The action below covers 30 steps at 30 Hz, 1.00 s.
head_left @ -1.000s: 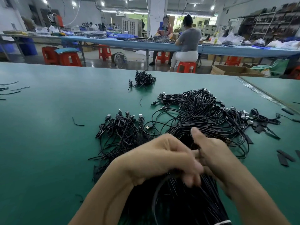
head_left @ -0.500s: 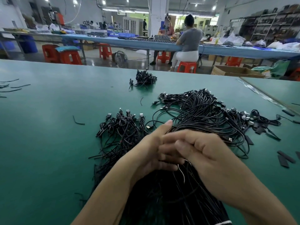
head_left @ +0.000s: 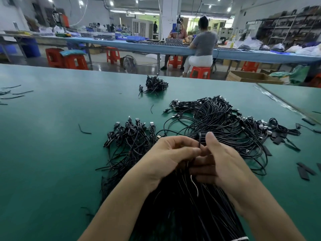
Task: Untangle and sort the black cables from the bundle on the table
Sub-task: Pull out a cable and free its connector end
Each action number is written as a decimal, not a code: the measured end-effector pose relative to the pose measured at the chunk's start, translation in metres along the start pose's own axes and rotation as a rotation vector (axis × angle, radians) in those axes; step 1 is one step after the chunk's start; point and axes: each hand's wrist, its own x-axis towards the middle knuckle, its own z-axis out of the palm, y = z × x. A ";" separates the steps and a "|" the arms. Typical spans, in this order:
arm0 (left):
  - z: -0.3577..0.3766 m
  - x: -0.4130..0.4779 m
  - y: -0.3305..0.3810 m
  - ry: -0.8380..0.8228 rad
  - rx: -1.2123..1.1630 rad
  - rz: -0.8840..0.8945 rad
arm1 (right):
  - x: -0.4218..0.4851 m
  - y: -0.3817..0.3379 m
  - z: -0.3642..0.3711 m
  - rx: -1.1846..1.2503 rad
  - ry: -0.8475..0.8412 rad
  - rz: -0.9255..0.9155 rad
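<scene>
So both hands are hovering right over the thick bundle of straight black cables, which is running from just under the fingers back toward the person's body on the green table mat. The left hand is pinching one thin black cable between the thumb and curled fingers, and the cable's end is poking up just past the fingertips. The right hand is touching the left one, thumb sticking straight up, the other fingers curling tight into the bundle and gripping strands of it. Just beyond the right fingers the big loose tangle of black cables is spreading out. Left of the left fingers a smaller heap of coiled black cables is lying, and a little black clump is sitting well beyond both hands. Out to the right of the right fingers some flat black strips are lying around.
</scene>
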 end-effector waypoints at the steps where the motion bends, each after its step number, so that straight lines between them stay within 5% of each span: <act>1: 0.001 -0.001 0.000 -0.020 0.091 0.020 | 0.003 0.004 -0.002 -0.043 0.048 0.002; 8: 0.005 -0.004 -0.004 -0.042 0.540 -0.013 | 0.008 0.014 -0.007 -0.067 0.057 -0.159; 12: 0.008 -0.006 -0.001 0.135 0.628 0.011 | 0.013 0.021 -0.007 -0.160 0.159 -0.195; 15: 0.010 -0.006 0.002 0.378 0.817 0.191 | 0.013 0.022 -0.009 -0.147 0.154 -0.233; 21: 0.009 -0.009 0.003 0.406 1.157 0.569 | 0.004 0.010 -0.009 -0.372 -0.124 -0.329; 26: 0.015 -0.007 0.000 0.190 0.696 0.383 | -0.004 -0.004 -0.013 -0.206 -0.069 -0.466; 30: 0.020 -0.005 -0.004 0.102 0.677 0.284 | -0.006 -0.006 -0.014 -0.271 -0.057 -0.531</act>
